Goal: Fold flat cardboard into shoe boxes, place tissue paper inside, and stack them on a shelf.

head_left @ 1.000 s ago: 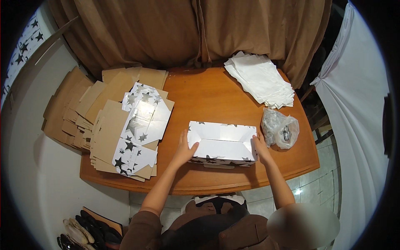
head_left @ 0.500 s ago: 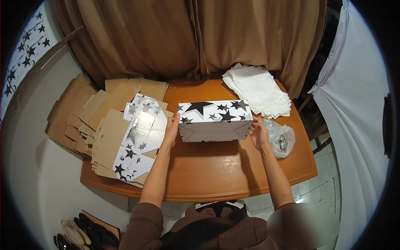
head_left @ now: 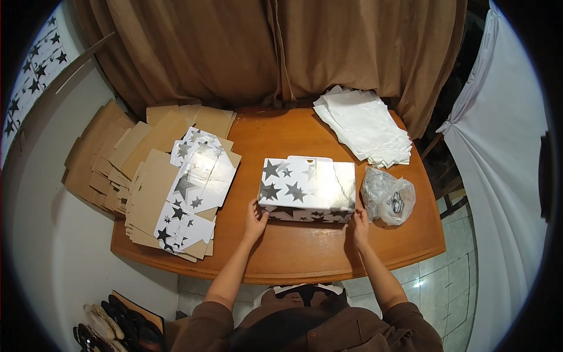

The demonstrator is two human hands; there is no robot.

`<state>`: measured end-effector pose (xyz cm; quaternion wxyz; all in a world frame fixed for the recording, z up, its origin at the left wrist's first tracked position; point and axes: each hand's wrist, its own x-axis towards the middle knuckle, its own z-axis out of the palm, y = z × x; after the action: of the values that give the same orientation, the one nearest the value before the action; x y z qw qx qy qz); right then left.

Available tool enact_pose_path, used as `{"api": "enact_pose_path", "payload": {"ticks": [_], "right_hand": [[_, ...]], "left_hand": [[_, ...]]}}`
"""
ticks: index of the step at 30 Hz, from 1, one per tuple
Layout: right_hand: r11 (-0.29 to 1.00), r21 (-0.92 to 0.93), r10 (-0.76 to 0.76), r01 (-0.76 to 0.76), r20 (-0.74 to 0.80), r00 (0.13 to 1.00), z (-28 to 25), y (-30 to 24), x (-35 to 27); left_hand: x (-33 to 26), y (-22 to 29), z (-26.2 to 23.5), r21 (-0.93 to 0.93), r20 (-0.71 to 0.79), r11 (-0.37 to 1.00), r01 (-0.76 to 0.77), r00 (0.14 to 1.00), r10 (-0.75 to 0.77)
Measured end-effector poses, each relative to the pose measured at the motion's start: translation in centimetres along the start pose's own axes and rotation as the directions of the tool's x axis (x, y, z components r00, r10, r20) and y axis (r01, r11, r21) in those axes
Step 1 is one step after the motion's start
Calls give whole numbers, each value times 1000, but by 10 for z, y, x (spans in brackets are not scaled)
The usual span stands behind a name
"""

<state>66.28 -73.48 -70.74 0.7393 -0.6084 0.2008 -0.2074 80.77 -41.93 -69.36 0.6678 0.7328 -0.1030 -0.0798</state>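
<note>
A white cardboard box (head_left: 302, 183) printed with black and grey stars sits in the middle of the table, its glossy lid face up and closed. Along its far top edge a flap with a small slot shows. At the near left corner my left hand (head_left: 254, 223) grips the box with bent fingers. My right hand (head_left: 360, 225) holds the opposite near corner, fingers against the right side. The fingertips are partly hidden by the box.
Flat brown cardboard blanks (head_left: 152, 170) lie stacked at the left, with star-printed unfolded blanks (head_left: 193, 176) on them. White paper sheets (head_left: 363, 126) lie at the far right of the wooden table (head_left: 293, 258). Near the box's right side is a clear plastic bag (head_left: 390, 196) with small contents.
The box has come down and toward me and turned, so the lid now faces up instead of a narrow side and the underside. Both hands moved with it to its near corners.
</note>
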Motion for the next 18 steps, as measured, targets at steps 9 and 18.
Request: {"api": "enact_pose_path", "payload": {"ticks": [9, 18], "right_hand": [[983, -53, -176, 177, 16, 984, 32, -73, 72], [872, -201, -426, 446, 133, 895, 52, -103, 59]], "left_hand": [[19, 26, 27, 530, -338, 848, -1, 917, 212], [-20, 74, 127, 742, 34, 608, -282, 922, 385]]}}
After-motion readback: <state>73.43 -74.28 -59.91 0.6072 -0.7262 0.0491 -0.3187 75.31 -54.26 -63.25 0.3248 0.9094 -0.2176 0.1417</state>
